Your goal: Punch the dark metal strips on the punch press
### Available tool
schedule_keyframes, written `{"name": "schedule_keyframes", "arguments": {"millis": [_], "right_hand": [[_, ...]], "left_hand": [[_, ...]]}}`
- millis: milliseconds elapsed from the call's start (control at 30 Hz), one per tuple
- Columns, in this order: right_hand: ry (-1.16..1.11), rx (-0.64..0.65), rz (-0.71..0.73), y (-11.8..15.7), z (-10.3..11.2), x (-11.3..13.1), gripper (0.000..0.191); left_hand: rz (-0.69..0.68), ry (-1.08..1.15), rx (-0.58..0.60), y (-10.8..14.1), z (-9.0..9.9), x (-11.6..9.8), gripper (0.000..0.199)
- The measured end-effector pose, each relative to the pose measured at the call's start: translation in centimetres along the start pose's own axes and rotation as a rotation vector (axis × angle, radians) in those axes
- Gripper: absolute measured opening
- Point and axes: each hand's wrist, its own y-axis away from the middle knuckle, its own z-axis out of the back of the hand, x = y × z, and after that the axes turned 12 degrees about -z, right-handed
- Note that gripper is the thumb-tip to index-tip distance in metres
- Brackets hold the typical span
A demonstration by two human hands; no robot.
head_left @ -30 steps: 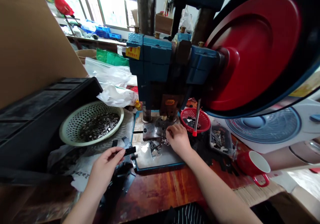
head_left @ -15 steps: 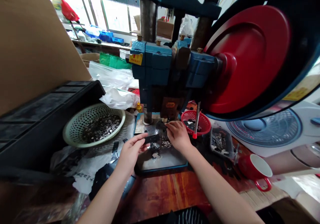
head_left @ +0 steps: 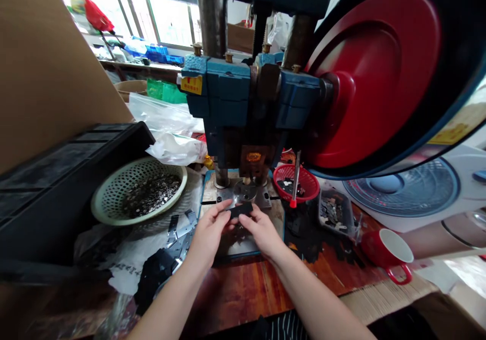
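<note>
Between my two hands is a small flat black strip (head_left: 240,210), held level in front of the press's die. My left hand (head_left: 213,227) pinches its left end with thumb and fingers. Its right end sits between the thumb and fingers of my right hand (head_left: 261,230). Just beyond the strip is the round metal die (head_left: 245,192) on the bed of a blue press (head_left: 228,91). Below my hands the metal base plate (head_left: 237,247) shows, with small scraps partly hidden by my fingers.
Left stands a pale green basket (head_left: 99,203) of small dark pieces, with black strips (head_left: 178,228) nearer. To the right are a red basket (head_left: 315,190), a clear tub (head_left: 336,213) of metal pieces and a red mug (head_left: 379,251). A large red wheel (head_left: 395,76) overhangs that side.
My right hand has come back from the die and taken hold of the strip's right end. My left hand has moved slightly right with the strip. The camera view has shifted a little.
</note>
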Motion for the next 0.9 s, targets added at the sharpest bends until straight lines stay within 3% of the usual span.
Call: {"name": "schedule_keyframes", "arguments": {"millis": [100,167,267,333,400,567,667,767,900], "right_hand": [[0.170,-0.160,0.113,0.3,-0.1,0.2,0.019],[0.400,-0.210,0.216,0.5,0.3,0.5,0.016],[0.793,-0.167,0.314,0.8,1.0,1.1,0.018],[0.910,-0.107,0.324,0.7,1.4,1.3,0.015],[0.855,-0.104,0.301,0.3,1.8,1.4,0.014],[0.636,-0.311,0.326,-2.6,2.6,1.4,0.011],[0.731,-0.344,0.404,-4.7,2.8,1.5,0.011],[0.816,-0.397,0.366,-6.4,3.0,1.3,0.011],[0.829,-0.419,0.325,-7.7,3.3,0.7,0.012]], "left_hand": [[-0.133,-0.178,0.058,0.3,-0.1,1.2,0.043],[-0.310,-0.351,0.073,0.4,0.1,1.7,0.044],[-0.594,-0.623,0.184,0.4,0.6,1.5,0.039],[-0.693,-0.748,0.299,0.0,0.7,1.1,0.026],[-0.695,-0.800,0.303,-0.8,0.6,0.9,0.018],[-0.564,-0.747,0.153,-4.0,-0.4,1.0,0.023],[-0.663,-0.846,0.109,-6.0,-0.9,1.3,0.020],[-0.752,-0.931,0.028,-7.5,-1.2,1.9,0.022],[-0.743,-0.923,-0.006,-8.5,-1.4,2.6,0.021]]}}
